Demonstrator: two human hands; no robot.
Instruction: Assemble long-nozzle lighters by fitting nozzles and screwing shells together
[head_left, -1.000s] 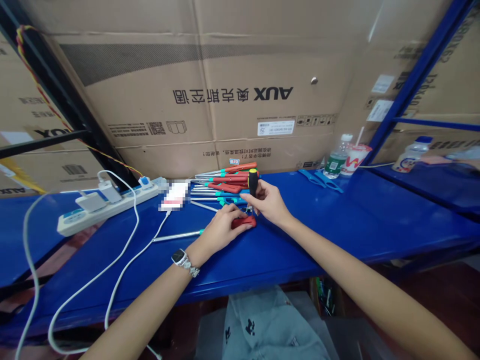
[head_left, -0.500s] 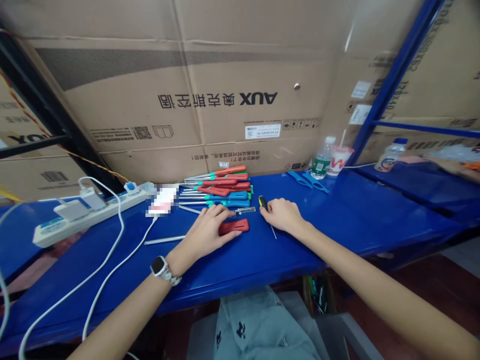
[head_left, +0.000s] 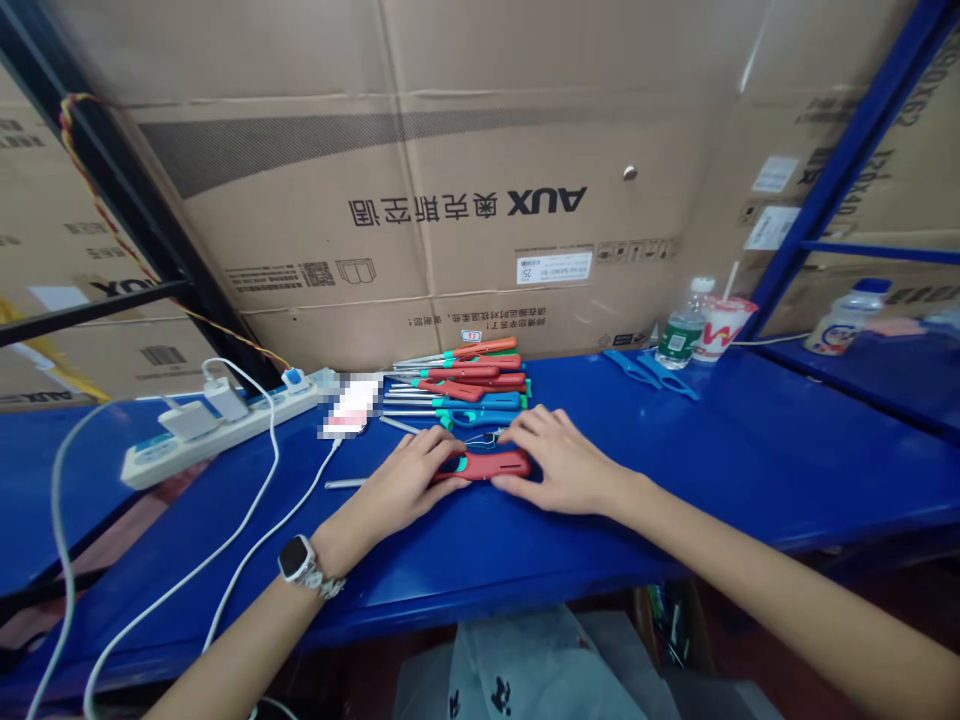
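1. Blue, glossy, flat tabletop (head_left: 735,440).
2. Red, blue, orange plastic-handled tools (head_left: 465,372): piled, twelve o'clock.
3. Right hand (head_left: 566,465): three o'clock, curved around the red, elongated plastic handle (head_left: 491,466); cannot tell whether clamped.
4. Left hand (head_left: 401,478): nine o'clock, pinching its opposite end.
5. Handle: on tabletop, between hands.

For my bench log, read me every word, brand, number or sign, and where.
"AUX 奥克斯空调": large box, upside down.
"师傅您辛苦了!请在搬运时对我温柔些,谢谢您!": below that, upside down.
"AUX": left box, upside down.
"120X40", apparently: right box, sideways.
"W"-like logo: white cup.
White label, green-labelled bottle, blue-capped bottle, other print: too small or blurred.
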